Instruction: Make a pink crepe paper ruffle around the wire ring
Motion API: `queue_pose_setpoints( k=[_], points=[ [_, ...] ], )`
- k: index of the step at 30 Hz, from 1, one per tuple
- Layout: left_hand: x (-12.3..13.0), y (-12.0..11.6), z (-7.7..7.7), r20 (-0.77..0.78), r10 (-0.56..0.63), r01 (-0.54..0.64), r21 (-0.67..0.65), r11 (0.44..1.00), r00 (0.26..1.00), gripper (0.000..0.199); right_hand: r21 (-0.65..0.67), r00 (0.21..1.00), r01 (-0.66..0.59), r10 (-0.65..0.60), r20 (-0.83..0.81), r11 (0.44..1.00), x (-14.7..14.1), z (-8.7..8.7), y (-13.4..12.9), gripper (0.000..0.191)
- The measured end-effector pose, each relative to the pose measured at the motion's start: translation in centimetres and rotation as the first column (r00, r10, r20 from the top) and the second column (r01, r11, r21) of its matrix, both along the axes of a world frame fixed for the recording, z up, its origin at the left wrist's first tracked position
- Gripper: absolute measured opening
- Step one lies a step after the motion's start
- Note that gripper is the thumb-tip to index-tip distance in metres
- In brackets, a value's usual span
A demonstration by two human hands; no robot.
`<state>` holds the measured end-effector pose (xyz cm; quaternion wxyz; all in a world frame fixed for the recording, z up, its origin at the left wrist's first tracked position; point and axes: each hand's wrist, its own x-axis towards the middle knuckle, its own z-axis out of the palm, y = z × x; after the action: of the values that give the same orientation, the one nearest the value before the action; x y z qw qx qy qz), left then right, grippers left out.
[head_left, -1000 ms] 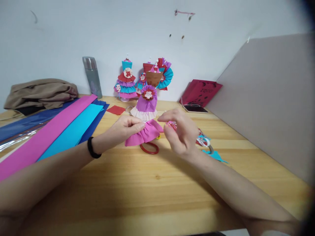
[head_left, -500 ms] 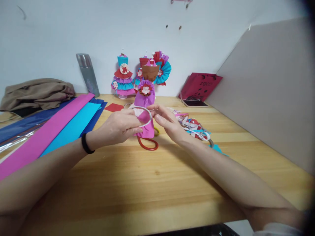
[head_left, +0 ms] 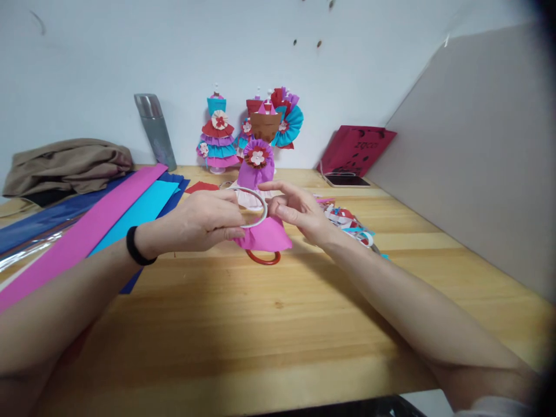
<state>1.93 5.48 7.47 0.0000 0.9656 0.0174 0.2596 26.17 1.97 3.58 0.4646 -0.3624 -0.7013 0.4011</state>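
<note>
My left hand (head_left: 206,219) is closed on a thin white tape roll (head_left: 263,209), which stands up on edge, and on the corner of a pink paper piece (head_left: 267,234). That paper hangs below the roll in a fan shape. Close by on the right, my right hand (head_left: 299,209) has its fingers curled, thumb near index finger, at the roll's edge; what they pinch is too small to make out. Under the paper a red scissor handle (head_left: 264,260) shows. Behind the hands stands a doll form in a brown top and purple skirt (head_left: 257,174).
Other paper-dressed forms (head_left: 218,136) stand by the wall, with a grey bottle (head_left: 155,130) to their left. Coloured paper sheets (head_left: 125,214) and a brown cloth (head_left: 69,165) lie left. Paper scraps (head_left: 347,223), a phone (head_left: 347,180) and a red bag (head_left: 356,149) are right.
The pink paper has spread out sideways below the roll and covers more of the scissors. My right hand has shifted slightly right, and my left hand slightly left.
</note>
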Motion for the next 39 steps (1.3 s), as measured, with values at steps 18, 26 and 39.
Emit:
queue_pose_setpoints(
  k=[18, 26, 39],
  points=[
    [-0.1, 0.9, -0.4, -0.029, 0.088, -0.085, 0.104, 0.991, 0.996, 0.033, -0.127, 0.978, 0.061, -0.034, 0.208, 0.99, -1.6, 2.3, -2.1, 0.028],
    [0.0, 1.1, -0.9, -0.042, 0.137, -0.138, -0.012, 0.99, 0.99, 0.036, 0.252, 0.878, 0.197, -0.285, 0.384, 0.947, -2.2, 2.2, -3.0, 0.013],
    [0.8, 0.1, -1.6, -0.025, 0.188, -0.189, -0.231, 0.954, 0.982, 0.039, 0.326, 0.842, 0.256, -0.375, 0.388, 0.91, -2.9, 1.4, -3.4, 0.012]
  ],
)
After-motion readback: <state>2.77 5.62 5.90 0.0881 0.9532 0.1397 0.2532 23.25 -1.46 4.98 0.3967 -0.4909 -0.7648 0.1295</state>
